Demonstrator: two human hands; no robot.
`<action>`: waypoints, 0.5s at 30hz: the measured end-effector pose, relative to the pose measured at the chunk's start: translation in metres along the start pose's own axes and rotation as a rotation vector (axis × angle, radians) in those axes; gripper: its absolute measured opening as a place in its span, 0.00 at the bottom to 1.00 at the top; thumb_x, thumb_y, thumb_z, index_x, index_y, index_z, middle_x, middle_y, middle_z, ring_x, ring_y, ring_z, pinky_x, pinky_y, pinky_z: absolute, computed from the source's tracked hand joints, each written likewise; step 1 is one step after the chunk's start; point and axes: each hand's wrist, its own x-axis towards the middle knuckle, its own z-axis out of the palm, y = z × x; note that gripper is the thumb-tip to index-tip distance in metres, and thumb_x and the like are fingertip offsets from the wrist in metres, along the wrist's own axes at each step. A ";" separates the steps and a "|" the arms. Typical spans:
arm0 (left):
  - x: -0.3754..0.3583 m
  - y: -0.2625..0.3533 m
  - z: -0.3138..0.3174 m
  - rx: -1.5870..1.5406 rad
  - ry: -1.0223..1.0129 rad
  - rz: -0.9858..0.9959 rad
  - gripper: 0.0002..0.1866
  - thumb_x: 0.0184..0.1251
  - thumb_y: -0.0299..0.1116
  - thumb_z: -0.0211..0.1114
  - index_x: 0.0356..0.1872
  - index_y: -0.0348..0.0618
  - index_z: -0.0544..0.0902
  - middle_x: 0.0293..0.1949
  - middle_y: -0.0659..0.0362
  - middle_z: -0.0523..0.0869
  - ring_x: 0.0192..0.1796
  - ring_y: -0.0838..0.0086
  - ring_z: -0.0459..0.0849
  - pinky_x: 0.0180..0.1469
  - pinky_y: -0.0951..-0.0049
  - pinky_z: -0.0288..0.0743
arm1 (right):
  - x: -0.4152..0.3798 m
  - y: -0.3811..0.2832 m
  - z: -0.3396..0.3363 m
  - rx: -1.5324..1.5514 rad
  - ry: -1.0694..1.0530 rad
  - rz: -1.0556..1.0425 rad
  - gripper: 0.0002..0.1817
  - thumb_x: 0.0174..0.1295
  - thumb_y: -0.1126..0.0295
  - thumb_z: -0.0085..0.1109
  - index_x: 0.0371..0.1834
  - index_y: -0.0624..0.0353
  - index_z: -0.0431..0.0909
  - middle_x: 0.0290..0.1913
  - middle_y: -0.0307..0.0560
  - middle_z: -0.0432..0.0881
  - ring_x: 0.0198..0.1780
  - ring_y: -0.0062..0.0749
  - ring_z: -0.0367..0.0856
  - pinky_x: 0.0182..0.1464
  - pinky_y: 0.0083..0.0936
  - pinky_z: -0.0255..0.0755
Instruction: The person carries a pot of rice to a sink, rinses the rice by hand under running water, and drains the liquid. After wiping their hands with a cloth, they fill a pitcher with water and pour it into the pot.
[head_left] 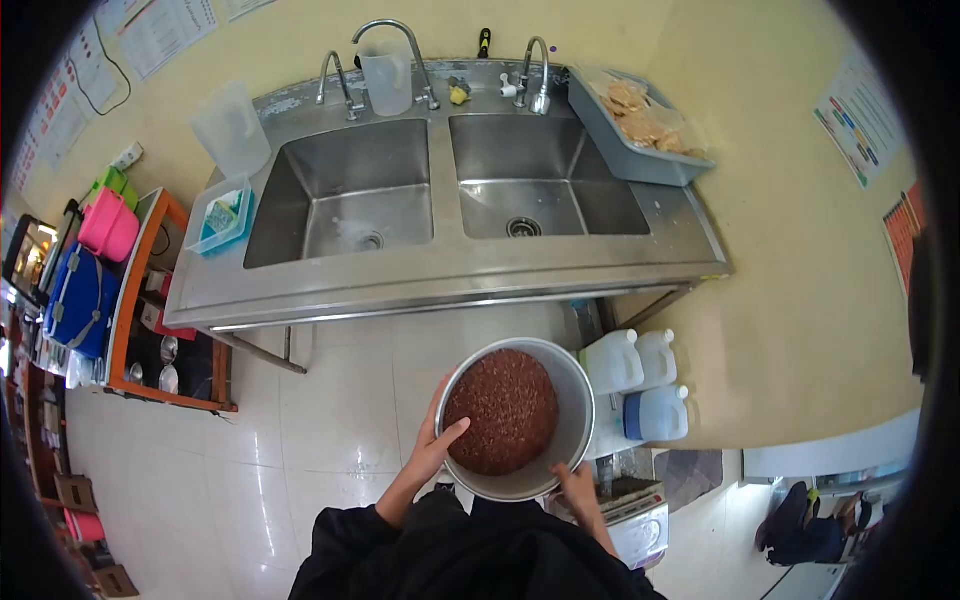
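A round metal pot is held up in front of my body, tilted so its inside shows. Reddish-brown grains, which look like red rice, lie heaped toward its left side. My left hand grips the left rim, thumb over the edge and fingers hidden behind the wall. At the lower right, my right hand closes on the rim. Beyond the pot stands a steel double sink, with a left basin and a right basin.
Curved taps and a clear jug stand behind the basins. A grey tub of bagged food sits at the right. Plastic jugs stand on the right below the sink. An orange shelf unit is at the left.
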 end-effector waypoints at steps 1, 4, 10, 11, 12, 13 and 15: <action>0.013 0.008 0.000 -0.019 0.052 -0.012 0.34 0.59 0.30 0.56 0.65 0.40 0.51 0.66 0.53 0.52 0.69 0.65 0.49 0.68 0.67 0.42 | 0.018 -0.024 -0.001 -0.048 -0.034 -0.062 0.11 0.51 0.74 0.49 0.29 0.75 0.74 0.23 0.54 0.77 0.19 0.35 0.78 0.15 0.24 0.71; 0.059 0.033 0.006 -0.105 0.121 0.038 0.37 0.57 0.28 0.57 0.66 0.41 0.48 0.65 0.51 0.54 0.67 0.65 0.52 0.67 0.67 0.45 | 0.070 -0.101 0.001 -0.161 -0.043 -0.182 0.11 0.50 0.74 0.49 0.26 0.75 0.74 0.19 0.54 0.77 0.17 0.35 0.77 0.17 0.25 0.72; 0.163 0.072 0.018 -0.114 0.225 0.075 0.41 0.52 0.23 0.57 0.67 0.40 0.45 0.65 0.53 0.54 0.67 0.68 0.52 0.66 0.70 0.44 | 0.186 -0.219 -0.011 -0.422 -0.013 -0.507 0.12 0.47 0.72 0.50 0.26 0.73 0.75 0.19 0.55 0.77 0.23 0.39 0.79 0.26 0.31 0.72; 0.180 0.074 0.014 -0.081 0.208 0.117 0.42 0.50 0.22 0.56 0.67 0.40 0.44 0.65 0.53 0.53 0.67 0.68 0.51 0.67 0.70 0.44 | 0.207 -0.229 -0.012 -0.464 -0.006 -0.573 0.12 0.47 0.71 0.50 0.26 0.72 0.75 0.19 0.55 0.77 0.24 0.39 0.80 0.28 0.32 0.71; 0.197 0.078 0.014 -0.054 0.194 0.154 0.43 0.48 0.21 0.54 0.67 0.40 0.44 0.66 0.53 0.52 0.68 0.68 0.50 0.67 0.71 0.43 | 0.220 -0.246 -0.008 -0.495 0.002 -0.537 0.12 0.46 0.70 0.50 0.26 0.72 0.76 0.19 0.55 0.77 0.25 0.39 0.80 0.30 0.33 0.71; 0.214 0.081 0.012 -0.031 0.179 0.192 0.43 0.46 0.20 0.53 0.67 0.40 0.43 0.66 0.53 0.51 0.68 0.69 0.49 0.67 0.71 0.42 | 0.235 -0.269 -0.004 -0.531 0.014 -0.502 0.12 0.45 0.70 0.50 0.25 0.71 0.76 0.20 0.56 0.77 0.26 0.40 0.80 0.31 0.33 0.70; 0.247 0.087 0.007 -0.030 0.184 0.197 0.45 0.42 0.17 0.49 0.67 0.40 0.42 0.66 0.53 0.49 0.68 0.69 0.48 0.67 0.72 0.41 | 0.265 -0.303 0.002 -0.594 0.028 -0.511 0.13 0.45 0.68 0.50 0.25 0.70 0.76 0.20 0.57 0.77 0.27 0.40 0.80 0.32 0.33 0.70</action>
